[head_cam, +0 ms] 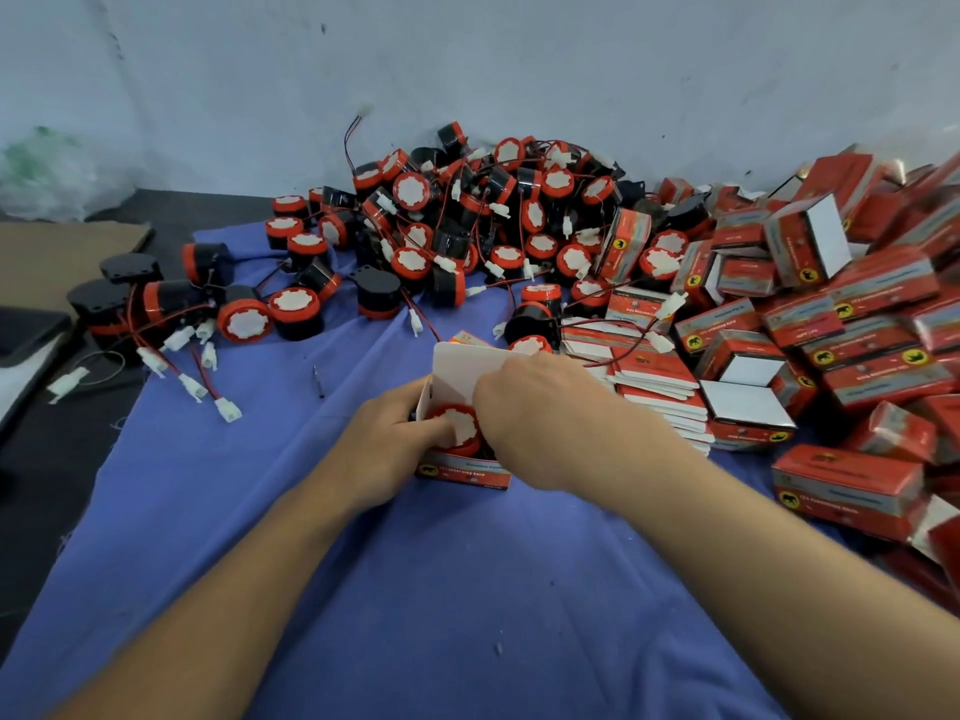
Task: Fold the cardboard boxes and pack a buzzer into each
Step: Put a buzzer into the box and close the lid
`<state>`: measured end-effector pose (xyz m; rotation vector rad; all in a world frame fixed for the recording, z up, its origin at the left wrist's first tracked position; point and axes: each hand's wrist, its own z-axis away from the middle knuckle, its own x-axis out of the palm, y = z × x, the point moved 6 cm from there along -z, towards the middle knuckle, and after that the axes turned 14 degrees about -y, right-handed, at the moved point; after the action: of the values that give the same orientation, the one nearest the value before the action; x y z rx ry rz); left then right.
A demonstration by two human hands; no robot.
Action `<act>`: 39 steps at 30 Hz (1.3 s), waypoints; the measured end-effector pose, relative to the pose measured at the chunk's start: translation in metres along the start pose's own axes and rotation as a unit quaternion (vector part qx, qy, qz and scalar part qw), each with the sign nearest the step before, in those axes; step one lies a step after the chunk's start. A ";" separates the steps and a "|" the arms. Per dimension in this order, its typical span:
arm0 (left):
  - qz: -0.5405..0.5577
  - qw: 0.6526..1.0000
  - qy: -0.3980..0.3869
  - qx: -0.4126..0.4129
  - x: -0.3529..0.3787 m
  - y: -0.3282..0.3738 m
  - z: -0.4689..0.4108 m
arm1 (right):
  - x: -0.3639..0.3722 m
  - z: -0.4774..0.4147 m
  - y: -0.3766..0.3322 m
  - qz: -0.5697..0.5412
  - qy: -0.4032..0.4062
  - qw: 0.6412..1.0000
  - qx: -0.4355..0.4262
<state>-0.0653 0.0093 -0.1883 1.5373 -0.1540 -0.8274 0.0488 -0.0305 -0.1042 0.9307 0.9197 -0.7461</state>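
A small red cardboard box [462,472] stands open on the blue cloth [415,589] at the centre, its white lid flap [467,368] raised. A red-and-black buzzer [457,426] with a white face sits inside it. My left hand [395,439] grips the box's left side, thumb on the buzzer. My right hand [545,423] comes in from the right, fingers curled on the buzzer and the box's right edge; the fingertips are hidden.
A heap of loose buzzers [467,226] with wires and white plugs lies behind. Flat unfolded boxes [649,376] are stacked just right of my hands. Folded red boxes [857,330] pile up at right. A brown cardboard sheet [62,257] lies at left.
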 end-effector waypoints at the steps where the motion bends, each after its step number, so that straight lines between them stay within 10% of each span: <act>1: 0.003 1.000 0.002 0.000 0.000 0.000 0.000 | 0.005 -0.005 0.005 -0.014 -0.037 0.999 -0.005; 16: -0.008 1.000 -0.002 0.017 0.002 -0.001 -0.001 | 0.024 0.004 0.010 -0.156 0.007 0.986 0.062; 39: -0.004 0.999 -0.003 0.036 0.007 -0.002 -0.001 | 0.042 0.041 -0.032 -0.029 0.005 0.995 0.093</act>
<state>-0.0603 0.0070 -0.1928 1.6037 -0.1836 -0.8412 0.0532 -0.0865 -0.1403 1.0743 0.8999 -0.8891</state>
